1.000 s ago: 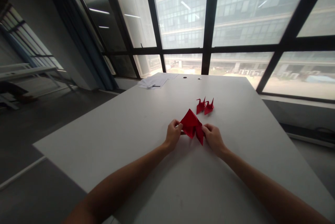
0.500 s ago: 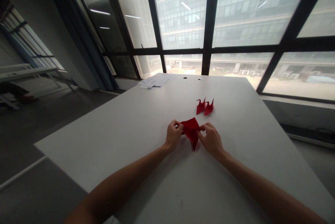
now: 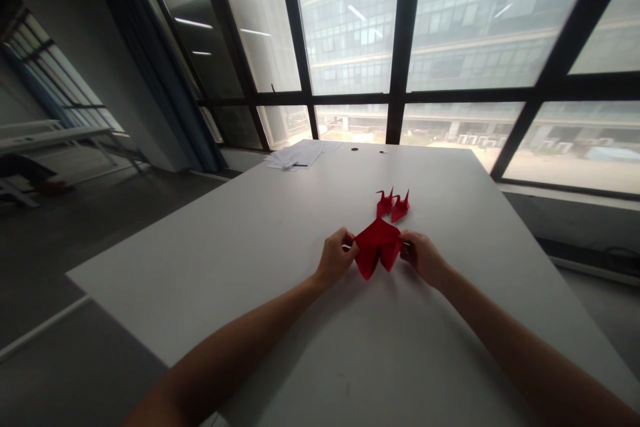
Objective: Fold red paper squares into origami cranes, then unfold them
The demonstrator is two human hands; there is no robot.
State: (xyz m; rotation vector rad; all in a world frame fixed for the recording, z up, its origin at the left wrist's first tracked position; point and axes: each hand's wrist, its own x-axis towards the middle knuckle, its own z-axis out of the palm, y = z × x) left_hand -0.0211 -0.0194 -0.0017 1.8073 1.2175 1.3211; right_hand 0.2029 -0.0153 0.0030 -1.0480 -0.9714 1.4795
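Between my hands is a partly folded sheet of red origami paper (image 3: pixel 374 240), spread wide with two points hanging toward me. My left hand (image 3: pixel 337 257) pinches its left corner between thumb and fingers. On the opposite side, my right hand (image 3: pixel 423 257) grips the right corner, with its fingers curled and partly hidden. Just beyond the paper, two red folded paper cranes stand side by side, a left crane (image 3: pixel 385 204) and a right crane (image 3: pixel 400 208), close together.
A white table (image 3: pixel 240 234) carries everything. Loose white sheets (image 3: pixel 300 154) with a dark pen-like item lie at its far left. Tall windows (image 3: pixel 350 27) rise behind it. In the background at left, a person's leg (image 3: pixel 25 170) shows by another table (image 3: pixel 55 139).
My right hand has moved right, apart from my left. The red paper has opened out wider, and its single lower point now shows as two.
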